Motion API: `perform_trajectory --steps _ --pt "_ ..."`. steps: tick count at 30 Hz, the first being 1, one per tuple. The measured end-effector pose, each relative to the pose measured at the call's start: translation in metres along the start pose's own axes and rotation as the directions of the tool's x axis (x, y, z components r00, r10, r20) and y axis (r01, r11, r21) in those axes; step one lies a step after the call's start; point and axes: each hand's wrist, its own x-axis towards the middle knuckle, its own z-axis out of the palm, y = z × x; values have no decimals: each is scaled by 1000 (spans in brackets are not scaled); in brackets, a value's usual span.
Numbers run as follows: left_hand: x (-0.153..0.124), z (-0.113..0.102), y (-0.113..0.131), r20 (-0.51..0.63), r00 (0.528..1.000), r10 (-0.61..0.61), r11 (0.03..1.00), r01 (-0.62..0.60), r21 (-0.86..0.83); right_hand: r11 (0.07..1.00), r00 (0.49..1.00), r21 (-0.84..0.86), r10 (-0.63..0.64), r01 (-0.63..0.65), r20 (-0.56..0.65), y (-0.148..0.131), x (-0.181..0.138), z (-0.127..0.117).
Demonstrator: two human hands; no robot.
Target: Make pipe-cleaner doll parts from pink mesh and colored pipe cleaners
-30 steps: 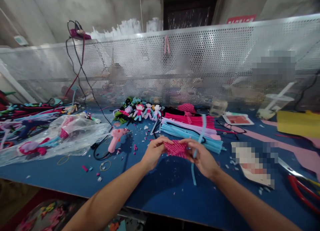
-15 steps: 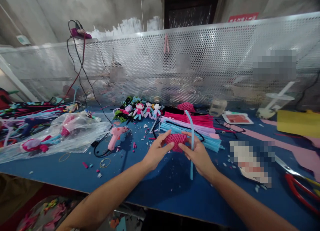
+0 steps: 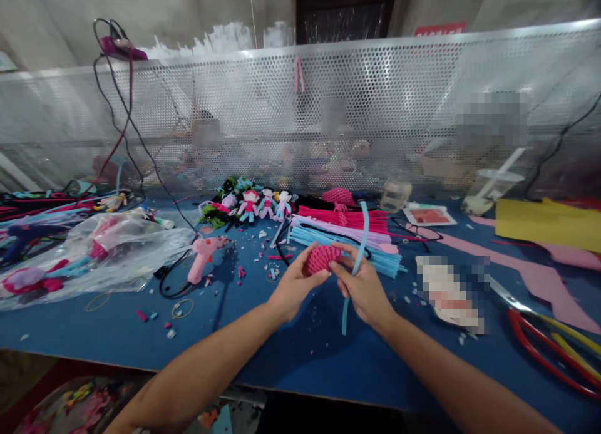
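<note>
Both my hands meet over the blue table (image 3: 291, 359) around a small pink mesh piece (image 3: 322, 257). My left hand (image 3: 297, 285) curls round its left side with the thumb on top. My right hand (image 3: 362, 288) pinches its right edge and also grips a light blue pipe cleaner (image 3: 355, 258), which runs up past my fingers and hangs down below my palm. Just behind lie bundles of pink, lilac and light blue pipe cleaners (image 3: 340, 230).
A pink glue gun (image 3: 201, 257) with a black cable lies left of my hands. A clear plastic bag (image 3: 94, 255) of parts sits far left. Small dolls (image 3: 260, 203) stand at the back by a perforated metal screen (image 3: 375, 108). Red-handled pliers (image 3: 544, 343) and yellow sheet (image 3: 549, 224) are right.
The mesh piece has gone from stretched flat between my hands to bunched into a small ball. Both hands moved a little farther from me, and the blue pipe cleaner swung more upright.
</note>
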Motion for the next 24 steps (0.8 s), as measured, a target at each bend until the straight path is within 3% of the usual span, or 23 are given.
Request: perform_trajectory --steps 5,11,14,18,21,24 --pt "-7 4 -1 144 989 -45 994 58 -89 999 995 -37 30 -27 90 1 -6 4" --pt "-3 2 -10 61 997 -42 988 50 -148 970 985 -241 59 -19 160 2 -8 3" --pt "2 -3 -10 -8 1000 -7 1000 7 -29 954 983 -298 81 -28 166 2 -8 2" --pt "3 -10 -5 -127 984 122 950 -79 302 957 998 -289 14 2 54 0 -5 -3" --pt "0 -12 -4 -56 988 145 881 -104 461 922 998 -384 -23 42 54 -1 -1 -8" --pt "-2 -13 -7 49 994 99 862 -110 494 848 989 -519 -45 113 142 -3 1 -10"
